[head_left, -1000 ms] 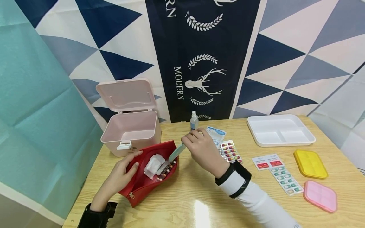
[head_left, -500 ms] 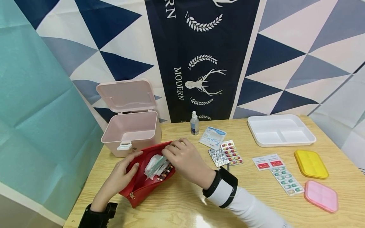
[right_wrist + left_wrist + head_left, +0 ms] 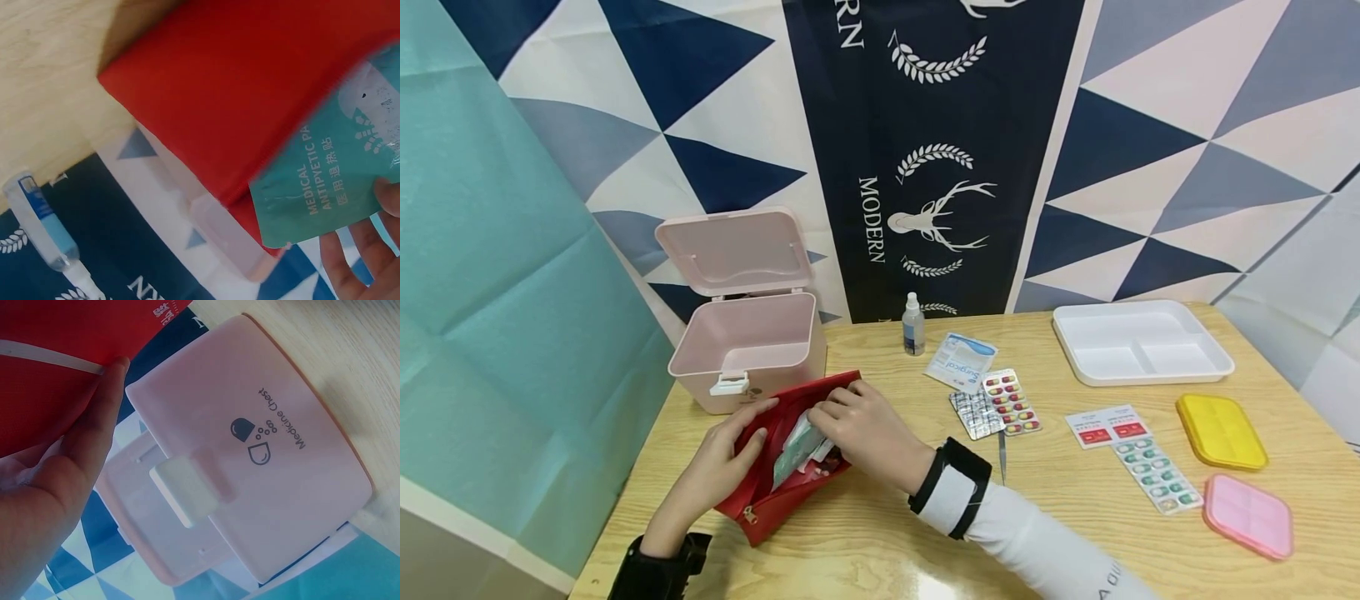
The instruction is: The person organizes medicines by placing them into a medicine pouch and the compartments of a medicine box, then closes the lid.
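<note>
A red zipper pouch [image 3: 771,518] lies on the table with its mouth spread wide. My left hand [image 3: 718,462] grips its left rim, thumb at the opening. In the right wrist view, my right hand [image 3: 369,250] pinches a green antipyretic patch packet [image 3: 319,187], thumb on its face. The head view has that packet [image 3: 796,454] slanting down into the pouch, with my right hand [image 3: 874,433] over the right side of the opening. Other contents, partly hidden, lie beneath the packet.
Behind the pouch stands a pink medicine chest [image 3: 748,333], lid raised. Rightward are a spray bottle [image 3: 913,327], a surgical packet [image 3: 961,362], blister packs [image 3: 1011,402], tweezers-like metal [image 3: 1002,458], a white tray [image 3: 1097,346], a yellow case [image 3: 1221,432] and a pink case [image 3: 1247,515].
My right hand has moved left and down, carrying the green packet from the pouch's right edge into its mouth. My left hand has stayed on the rim.
</note>
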Tool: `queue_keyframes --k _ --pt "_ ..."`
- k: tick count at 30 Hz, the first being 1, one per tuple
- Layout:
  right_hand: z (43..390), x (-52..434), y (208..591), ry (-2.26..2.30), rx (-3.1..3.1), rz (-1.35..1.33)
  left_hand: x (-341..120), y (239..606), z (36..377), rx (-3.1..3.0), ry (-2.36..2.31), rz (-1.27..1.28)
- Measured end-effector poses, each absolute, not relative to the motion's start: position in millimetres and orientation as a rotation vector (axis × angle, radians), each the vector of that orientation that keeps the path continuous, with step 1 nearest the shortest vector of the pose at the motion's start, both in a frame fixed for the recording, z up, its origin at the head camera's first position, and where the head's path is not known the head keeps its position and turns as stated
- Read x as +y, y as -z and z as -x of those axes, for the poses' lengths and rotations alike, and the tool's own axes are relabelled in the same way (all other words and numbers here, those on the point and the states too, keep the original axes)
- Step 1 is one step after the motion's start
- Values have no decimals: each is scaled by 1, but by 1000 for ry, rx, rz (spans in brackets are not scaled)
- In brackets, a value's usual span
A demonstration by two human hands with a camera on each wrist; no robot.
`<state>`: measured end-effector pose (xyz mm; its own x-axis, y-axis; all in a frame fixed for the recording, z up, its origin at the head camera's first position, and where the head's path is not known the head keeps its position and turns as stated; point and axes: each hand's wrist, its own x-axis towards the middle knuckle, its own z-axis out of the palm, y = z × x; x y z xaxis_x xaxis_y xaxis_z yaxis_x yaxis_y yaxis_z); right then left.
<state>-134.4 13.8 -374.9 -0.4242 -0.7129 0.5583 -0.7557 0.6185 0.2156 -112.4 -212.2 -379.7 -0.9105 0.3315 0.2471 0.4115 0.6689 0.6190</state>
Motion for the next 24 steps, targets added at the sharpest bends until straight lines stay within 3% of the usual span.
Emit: queue_keyframes --k 24 --pt "149 -7 404 292 -2413 -1190 -212 380 111 -2784 1131 591"
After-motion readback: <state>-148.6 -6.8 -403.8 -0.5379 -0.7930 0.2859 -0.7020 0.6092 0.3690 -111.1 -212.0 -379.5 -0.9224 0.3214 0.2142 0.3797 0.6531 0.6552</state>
